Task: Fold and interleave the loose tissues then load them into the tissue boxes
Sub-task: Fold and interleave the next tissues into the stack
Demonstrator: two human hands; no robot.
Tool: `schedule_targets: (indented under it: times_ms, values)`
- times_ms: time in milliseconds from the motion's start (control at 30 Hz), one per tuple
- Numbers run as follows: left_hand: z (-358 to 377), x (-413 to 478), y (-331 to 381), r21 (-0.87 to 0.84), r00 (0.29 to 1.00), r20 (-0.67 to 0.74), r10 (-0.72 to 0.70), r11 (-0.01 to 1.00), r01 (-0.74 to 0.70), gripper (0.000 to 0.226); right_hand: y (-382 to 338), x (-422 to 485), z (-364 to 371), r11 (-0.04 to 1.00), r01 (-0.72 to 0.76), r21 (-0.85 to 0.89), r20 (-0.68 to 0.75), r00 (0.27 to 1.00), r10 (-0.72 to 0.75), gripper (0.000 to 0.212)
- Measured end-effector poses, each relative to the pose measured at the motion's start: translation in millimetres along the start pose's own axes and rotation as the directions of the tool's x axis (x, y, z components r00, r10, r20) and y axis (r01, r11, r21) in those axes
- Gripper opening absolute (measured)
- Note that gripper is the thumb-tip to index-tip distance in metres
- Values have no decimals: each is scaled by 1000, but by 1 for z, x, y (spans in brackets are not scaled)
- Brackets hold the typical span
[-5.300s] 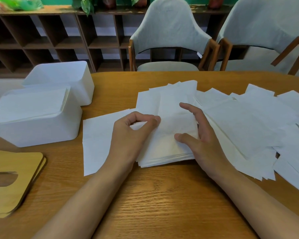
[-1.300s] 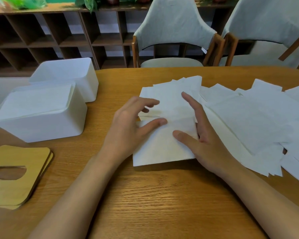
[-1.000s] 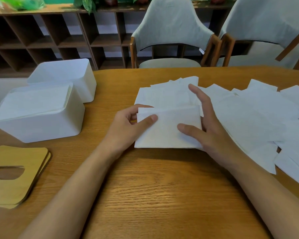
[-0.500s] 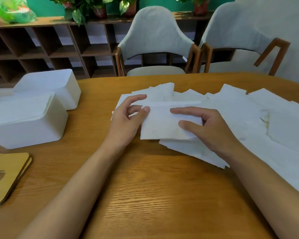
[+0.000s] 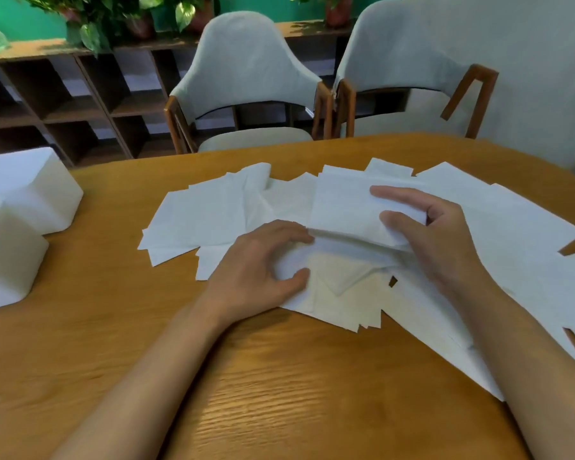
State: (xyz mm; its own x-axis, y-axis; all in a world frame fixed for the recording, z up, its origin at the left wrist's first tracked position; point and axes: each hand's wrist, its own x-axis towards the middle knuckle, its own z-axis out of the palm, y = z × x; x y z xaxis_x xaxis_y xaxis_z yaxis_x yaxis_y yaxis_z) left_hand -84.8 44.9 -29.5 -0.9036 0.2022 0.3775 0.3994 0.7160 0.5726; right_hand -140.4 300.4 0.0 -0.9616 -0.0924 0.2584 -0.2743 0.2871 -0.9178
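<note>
So since half a second back I'd carried the folded stack [image 5: 349,207] rightward, right hand [image 5: 445,240] pinching its end, long axis running sideways. Left hand [image 5: 259,270] was half-curled on loose tissues [image 5: 213,210] beneath it.

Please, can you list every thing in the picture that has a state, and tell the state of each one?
Right hand: pinching the folded tissue stack, lifted at a tilt.
Left hand: resting on the loose tissues, fingers curled on a sheet.
Folded tissue stack: folded, raised off the pile.
Loose tissues: unfolded, spread and overlapping on the table.
Tissue boxes: two, white, at the left edge; contents cannot be told.
Chairs: two, unoccupied.
</note>
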Motion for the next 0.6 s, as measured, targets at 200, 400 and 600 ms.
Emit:
schedule_targets:
  times_ms: [200, 400, 600]
  values:
    - [9, 0, 7, 111, 989, 145, 18, 993, -34, 59, 6, 5, 1, 999, -27, 34, -18, 999, 27, 29]
    - [23, 1, 4, 316, 963, -6, 269, 914, -253, 24, 8, 5, 5, 998, -56, 25, -2, 998, 56, 26]
    - [25, 2, 11, 275, 976, -3, 220, 938, -210, 29, 6, 3, 7, 998, -59, 20, -7, 998, 59, 26]
